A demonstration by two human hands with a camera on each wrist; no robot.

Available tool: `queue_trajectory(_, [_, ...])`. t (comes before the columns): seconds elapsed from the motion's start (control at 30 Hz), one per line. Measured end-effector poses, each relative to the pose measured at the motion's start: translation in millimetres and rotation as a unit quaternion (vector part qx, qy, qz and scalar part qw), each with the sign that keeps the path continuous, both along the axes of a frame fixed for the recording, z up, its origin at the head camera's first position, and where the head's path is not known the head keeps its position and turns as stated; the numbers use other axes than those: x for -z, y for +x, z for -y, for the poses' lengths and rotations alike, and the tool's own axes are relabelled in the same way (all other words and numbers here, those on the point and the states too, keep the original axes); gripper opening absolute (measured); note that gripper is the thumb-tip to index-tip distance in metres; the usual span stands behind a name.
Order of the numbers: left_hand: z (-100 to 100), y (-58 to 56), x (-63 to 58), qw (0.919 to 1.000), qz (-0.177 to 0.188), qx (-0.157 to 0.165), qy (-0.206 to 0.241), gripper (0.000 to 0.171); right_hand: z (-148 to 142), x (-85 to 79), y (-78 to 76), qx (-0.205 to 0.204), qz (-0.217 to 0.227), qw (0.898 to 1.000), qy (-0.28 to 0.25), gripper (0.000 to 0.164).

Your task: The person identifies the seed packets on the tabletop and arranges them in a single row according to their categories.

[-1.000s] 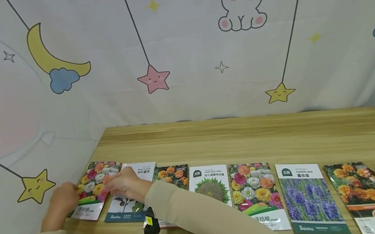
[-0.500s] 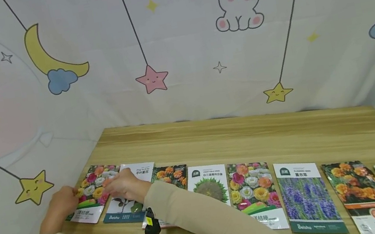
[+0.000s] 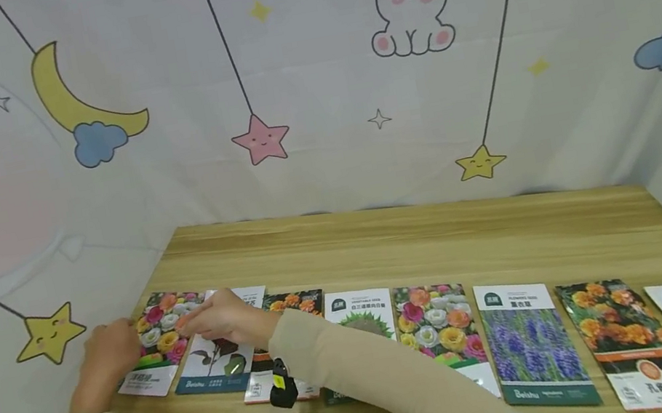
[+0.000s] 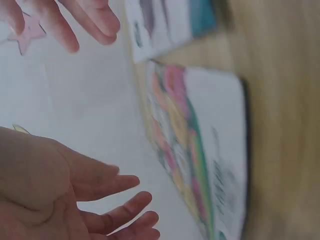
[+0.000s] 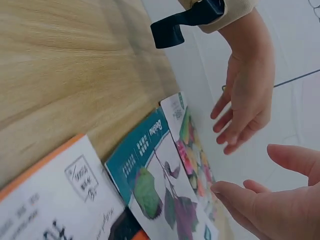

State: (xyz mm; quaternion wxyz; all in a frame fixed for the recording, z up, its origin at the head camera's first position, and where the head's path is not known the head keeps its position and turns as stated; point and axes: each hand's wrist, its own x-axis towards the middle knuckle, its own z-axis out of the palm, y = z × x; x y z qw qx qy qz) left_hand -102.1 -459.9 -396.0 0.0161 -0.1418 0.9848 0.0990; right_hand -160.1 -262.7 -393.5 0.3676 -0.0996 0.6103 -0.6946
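Note:
At the left end of a row of seed packets lies a lisianthus seed packet [image 3: 162, 339] with pink, white and yellow blooms. My left hand [image 3: 114, 352] is over its left edge, and in the left wrist view that hand's fingers are loosely extended, holding nothing. From the other side, my right hand [image 3: 225, 321] reaches across the perilla seed packet [image 3: 212, 364], fingertips overlapping the lisianthus packet in the head view. In the right wrist view the right hand [image 5: 280, 205] has its thumb and fingers spread apart, nothing between them. Its arm covers parts of the middle packets.
To the right lie a marigold packet [image 3: 295, 305], a sunflower packet [image 3: 355, 305], another lisianthus packet [image 3: 437, 320], a lavender packet [image 3: 530, 341] and more flower packets. A patterned curtain [image 3: 321, 149] hangs behind and beside the wooden table [image 3: 400, 224].
The leftmost lisianthus packet has slid slightly toward the near edge. My right forearm has shifted a little to the right, and its fingers have straightened. The head view has turned slightly right.

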Motion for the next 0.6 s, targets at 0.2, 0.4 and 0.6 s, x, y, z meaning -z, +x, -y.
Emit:
queue_trajectory(0.2, [-35.4, -3.0, -19.5, 0.9927, -0.068, 0.086, 0.049, 0.056, -23.4, -10.9, -5.1, -0.038, -0.035, 0.999, 0.012, 0.027])
queue_trajectory(0.4, [-76.6, -2.5, -33.0, 0.9819, -0.104, 0.134, 0.084, 0.064, -66.0, -21.0, -6.1, -0.107, -0.111, 0.986, 0.057, 0.037])
queue_trajectory(0.6, [-118.5, 6.2, -33.7, 0.9686, -0.128, 0.18, 0.115, 0.059, -129.4, -21.9, -4.7, -0.172, -0.192, 0.962, 0.093, 0.043])
